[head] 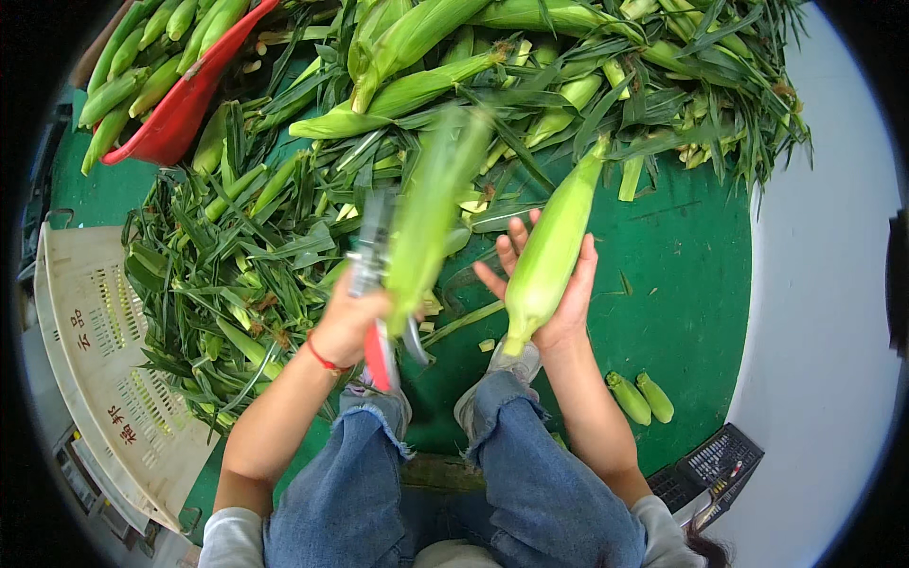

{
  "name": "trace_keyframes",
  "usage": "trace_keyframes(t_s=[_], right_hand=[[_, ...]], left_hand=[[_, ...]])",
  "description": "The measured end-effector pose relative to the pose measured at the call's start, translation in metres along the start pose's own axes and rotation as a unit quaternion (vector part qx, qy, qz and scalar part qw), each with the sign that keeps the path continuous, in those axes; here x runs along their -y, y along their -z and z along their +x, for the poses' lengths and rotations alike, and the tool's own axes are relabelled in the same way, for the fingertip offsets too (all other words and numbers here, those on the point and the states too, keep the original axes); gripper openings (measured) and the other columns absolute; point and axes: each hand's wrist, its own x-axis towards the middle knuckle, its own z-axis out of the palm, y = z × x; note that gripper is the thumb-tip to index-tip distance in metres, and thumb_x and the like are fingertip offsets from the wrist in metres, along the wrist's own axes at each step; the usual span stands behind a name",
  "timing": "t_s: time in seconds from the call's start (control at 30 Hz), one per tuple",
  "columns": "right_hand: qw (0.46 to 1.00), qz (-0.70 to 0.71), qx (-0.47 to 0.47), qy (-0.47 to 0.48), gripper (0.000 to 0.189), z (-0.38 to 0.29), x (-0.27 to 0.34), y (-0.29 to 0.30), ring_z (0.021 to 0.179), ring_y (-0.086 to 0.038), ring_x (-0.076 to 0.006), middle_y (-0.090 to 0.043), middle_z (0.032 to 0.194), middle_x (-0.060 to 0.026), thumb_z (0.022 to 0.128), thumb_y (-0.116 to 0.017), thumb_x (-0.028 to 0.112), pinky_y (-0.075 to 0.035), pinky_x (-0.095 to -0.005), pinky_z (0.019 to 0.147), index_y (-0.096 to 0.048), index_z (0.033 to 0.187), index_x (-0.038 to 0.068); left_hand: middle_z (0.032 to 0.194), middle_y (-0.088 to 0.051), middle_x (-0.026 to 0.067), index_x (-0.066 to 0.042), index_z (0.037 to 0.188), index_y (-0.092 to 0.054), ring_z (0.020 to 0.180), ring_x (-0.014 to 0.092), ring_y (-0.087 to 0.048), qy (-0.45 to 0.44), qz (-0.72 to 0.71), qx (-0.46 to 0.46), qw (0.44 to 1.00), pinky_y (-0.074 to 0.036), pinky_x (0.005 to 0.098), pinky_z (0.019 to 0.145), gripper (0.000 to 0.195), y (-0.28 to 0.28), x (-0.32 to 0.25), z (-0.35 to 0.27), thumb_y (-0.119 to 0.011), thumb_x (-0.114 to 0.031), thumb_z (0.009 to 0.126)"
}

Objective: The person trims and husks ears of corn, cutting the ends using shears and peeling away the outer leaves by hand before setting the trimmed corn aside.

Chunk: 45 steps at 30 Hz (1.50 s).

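Observation:
An ear of corn in its green husk (550, 252) lies across the palm of my right hand (574, 312); the fingers are spread behind it, and its stem end points down toward my shoes. My left hand (348, 323), with a red cord at the wrist, is closed around a tool with a red handle and a metal body (369, 263), perhaps shears; motion blur hides its exact form. A second husked ear (433, 220), strongly blurred, is upright against the left hand. Whether that hand grips this ear too, I cannot tell.
A heap of corn ears and loose husk leaves (241, 270) spreads over the green surface (675, 284), ahead and left. A red container (192, 99) of ears stands upper left, a white perforated plastic crate (92, 341) at left. Two small ears (643, 399) and a black basket (710, 461) are lower right.

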Motion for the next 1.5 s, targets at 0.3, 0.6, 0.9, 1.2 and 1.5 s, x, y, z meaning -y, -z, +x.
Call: trace_keyframes(t_s=[0.3, 0.6, 0.9, 1.2, 1.5], right_hand=[[0.635, -0.749, -0.033, 0.186, 0.061, -0.016, 0.046, 0.027, 0.095, -0.059, -0.0253, -0.058, 0.109, -0.0144, 0.077, -0.069, 0.03, -0.05, -0.0407, 0.079, -0.043, 0.125, 0.004], [0.413, -0.907, -0.001, 0.08, 0.06, -0.037, 0.026, -0.005, 0.096, -0.059, -0.0314, -0.06, 0.108, -0.0127, 0.068, -0.073, 0.032, -0.047, -0.0371, 0.083, -0.052, 0.119, 0.008], [0.706, -0.703, 0.047, -0.069, 0.06, -0.039, 0.049, 0.025, 0.099, -0.057, -0.0217, -0.056, 0.115, -0.0112, 0.073, -0.067, 0.028, -0.044, -0.0326, 0.086, -0.048, 0.124, 0.001], [0.281, -0.926, -0.25, -0.04, 0.077, -0.179, 0.123, 0.162, 0.093, -0.058, -0.0405, -0.058, 0.106, -0.0227, 0.069, -0.067, 0.056, -0.047, -0.0444, 0.077, -0.041, 0.122, 0.005], [0.273, -0.938, -0.063, 0.203, 0.024, -0.066, 0.102, 0.102, 0.095, -0.054, -0.035, -0.058, 0.1, -0.0171, 0.083, -0.061, 0.017, -0.045, -0.04, 0.081, -0.057, 0.1, 0.001]], left_hand=[[0.109, -0.049, 0.0196, -0.002, 0.135, -0.024, 0.103, 0.032, -0.05, 0.158, 0.311, 0.114, 0.93, -0.039, 0.0341, 0.092, 0.078, 0.011, 0.007, -0.025, -0.061, -0.013, 0.068], [0.11, -0.047, 0.0271, 0.006, 0.132, -0.026, 0.103, 0.04, -0.049, -0.058, 0.514, 0.136, 0.845, -0.04, 0.0395, 0.09, 0.08, -0.011, 0.007, 0.007, -0.064, -0.014, 0.064], [0.081, -0.059, 0.0216, -0.005, 0.114, -0.045, 0.073, 0.035, -0.06, -0.017, 0.576, -0.068, 0.814, -0.048, 0.0419, 0.066, 0.052, 0.037, -0.005, 0.016, -0.063, -0.014, 0.066], [0.117, -0.046, 0.0259, 0.001, 0.104, -0.046, 0.105, 0.038, -0.049, -0.158, 0.752, 0.182, 0.614, -0.044, 0.0428, 0.087, 0.05, 0.005, -0.006, 0.007, -0.066, -0.02, 0.063], [0.134, -0.038, 0.0184, 0.0, 0.108, -0.049, 0.118, 0.034, -0.041, -0.275, 0.848, 0.083, 0.445, -0.038, 0.0427, 0.092, 0.046, 0.055, -0.012, 0.133, -0.061, -0.023, 0.07]])
